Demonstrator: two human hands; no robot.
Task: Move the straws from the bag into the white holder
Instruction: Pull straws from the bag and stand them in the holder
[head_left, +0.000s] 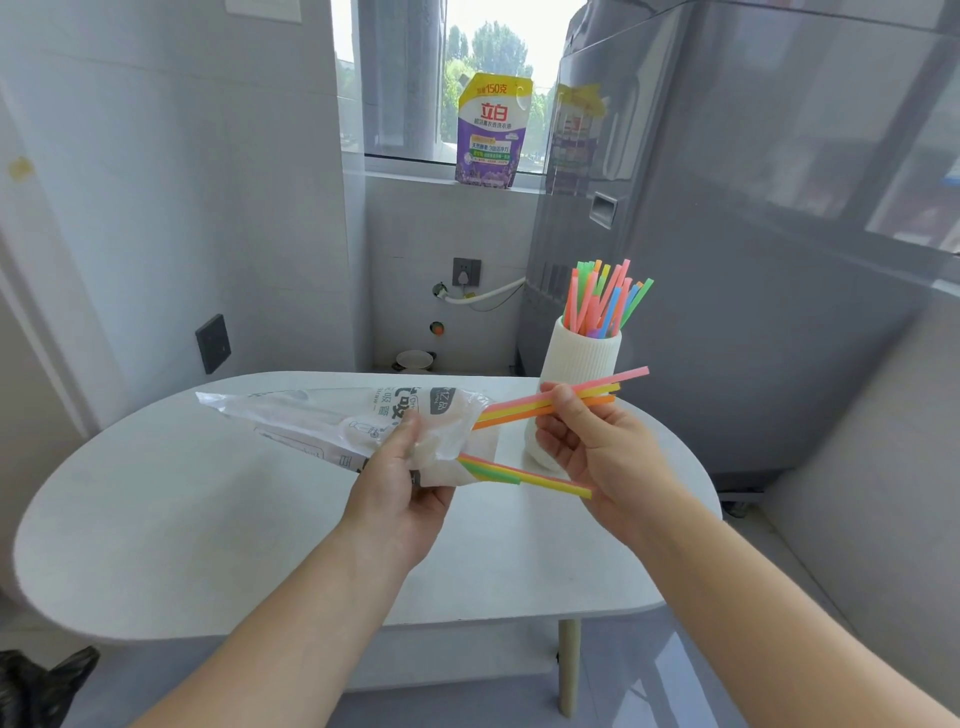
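A: We look down on a pale oval table (208, 519) with a white top. One light wooden leg (569, 665) shows under its near edge, and both hands are up above the surface.

B: The left hand (402, 483) grips the clear printed bag (332, 421) near its mouth, fingers curled into the crumpled plastic. The bag's closed end points away to the left.

A: And the right hand (597, 447)?

B: Thumb and fingers pinch the held straws (550, 402), which are pink, yellow and orange. They lie nearly level, with their left ends at the bag's mouth. The lower straws (519, 475), green, pink and yellow, poke out of the bag underneath, with their tips over the right palm.

A: The ribbed white holder (576, 364) stands upright on the table's far right side, just behind that hand. It is packed with standing straws (605, 301) that fan out of the top.

B: Around the room, a tall grey machine (727, 260) sits close on the right. At the back is a window with trees outside, and a purple-and-yellow detergent pouch (491, 135) stands upright on the sill.

A: Below it there is a wall socket (466, 271), and a white hose (488, 295) runs toward the machine. A dark switch plate (213, 343) is on the left wall. Something black (41, 686) lies on the floor at bottom left, but I cannot tell what it is.
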